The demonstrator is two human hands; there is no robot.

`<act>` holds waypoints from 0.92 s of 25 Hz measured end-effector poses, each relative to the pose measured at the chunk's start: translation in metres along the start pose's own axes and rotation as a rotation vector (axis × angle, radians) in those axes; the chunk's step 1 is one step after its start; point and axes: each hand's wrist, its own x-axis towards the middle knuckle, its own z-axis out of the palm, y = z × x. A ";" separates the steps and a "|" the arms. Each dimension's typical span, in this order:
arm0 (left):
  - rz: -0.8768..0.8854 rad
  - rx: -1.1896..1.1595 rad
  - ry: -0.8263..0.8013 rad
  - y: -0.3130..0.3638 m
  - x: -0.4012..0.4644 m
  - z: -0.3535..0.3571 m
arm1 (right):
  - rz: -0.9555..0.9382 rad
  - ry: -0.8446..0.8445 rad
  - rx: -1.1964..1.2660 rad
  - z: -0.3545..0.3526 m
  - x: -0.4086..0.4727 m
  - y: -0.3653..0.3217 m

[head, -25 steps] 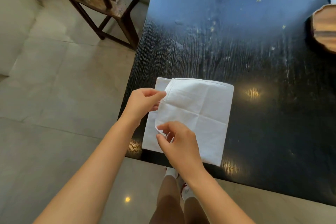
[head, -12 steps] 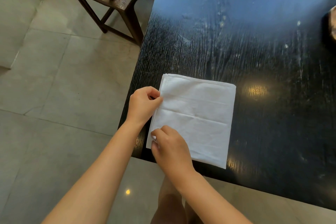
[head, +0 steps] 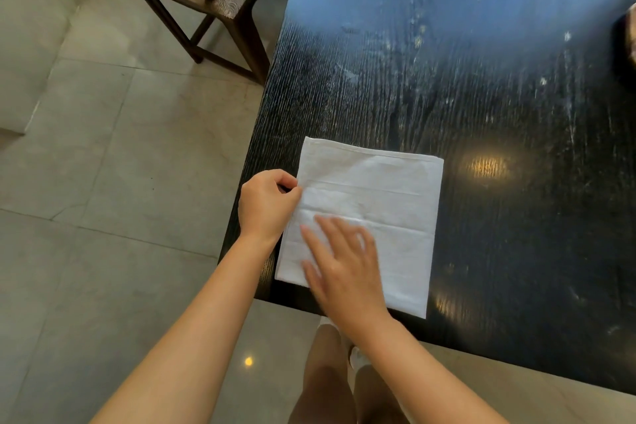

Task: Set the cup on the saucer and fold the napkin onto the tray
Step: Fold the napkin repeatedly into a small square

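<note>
**Hands flatten the folded napkin at the desk corner**

Right hand (head: 344, 262) lies spread, palm down, fingers fanned and a little blurred, on the near-left part of the white napkin (head: 378, 203). My left hand (head: 266, 205) is curled, thumb and forefinger pinching the napkin's left edge about midway along it. From the head view, the only one I have, the napkin sits folded into a neat rectangle flat on the black desk (head: 447, 79), close to its near-left corner, with faint crease lines running across it.

I judge the step in hand to be the napkin fold: the layers look stacked and I seem to be pressing them flat. Whether another fold is wanted I cannot say from here.

Neither cup nor saucer shows in this view. At the far right edge a sliver of a pale wooden thing (head: 631, 41) pokes in, perhaps the tray, though too little shows to be sure.

Next I would need to lift the napkin by its edge with both hands, keeping the layers together so they don't slide apart, and carry it right across the desk.
</note>
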 end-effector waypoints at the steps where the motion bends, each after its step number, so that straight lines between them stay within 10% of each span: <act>1: 0.009 -0.003 0.005 0.001 -0.002 0.001 | 0.035 -0.020 -0.081 -0.004 -0.001 0.015; 14: 0.743 0.479 -0.090 0.077 -0.055 0.114 | 0.132 -0.203 -0.285 -0.058 -0.065 0.154; 23: 0.756 0.583 -0.126 0.069 -0.045 0.128 | 0.284 0.008 -0.105 -0.058 0.009 0.164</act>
